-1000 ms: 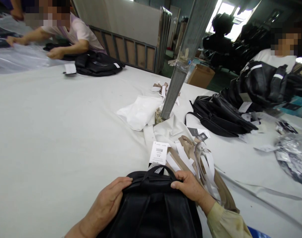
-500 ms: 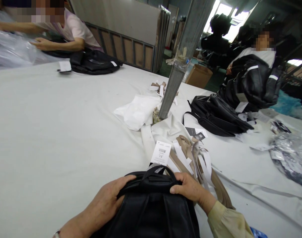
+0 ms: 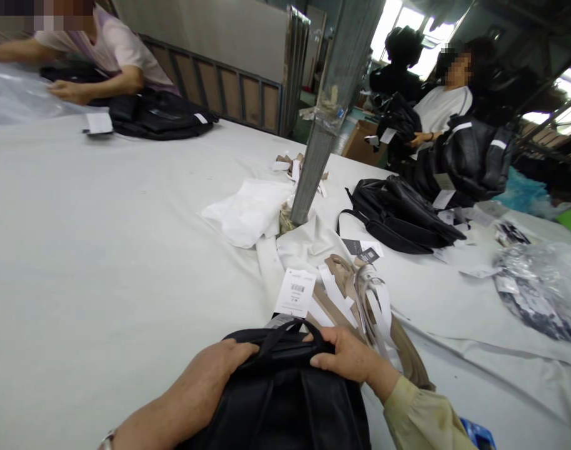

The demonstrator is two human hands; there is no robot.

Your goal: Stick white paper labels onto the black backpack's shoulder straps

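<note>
A black backpack [image 3: 285, 406] lies at the bottom centre on the white-covered table, its shoulder straps facing up and its lower end out of frame. My left hand [image 3: 220, 372] grips the top left edge, thumb on the upper side and the other fingers hidden beneath. On the top right, my right hand [image 3: 344, 355] is closed over the edge beside the carry loop, thumb on top. A white barcode tag [image 3: 295, 292] sticks out beyond the loop. Just past the right hand lie beige and white strips [image 3: 360, 300] in a loose bundle.
A grey metal post [image 3: 316, 150] rises from the table, with a white plastic sheet [image 3: 252, 209] at its foot. More black backpacks [image 3: 402, 212] lie to the right, near plastic-wrapped goods [image 3: 543, 290]. One co-worker [image 3: 119, 56] leans over the far left; another [image 3: 442, 106] stands behind the right-hand pile.
The view has shifted slightly, so the scene sits further left. My right fingers have moved inward by the carry loop. The co-worker at right now holds a black bag with tags.
</note>
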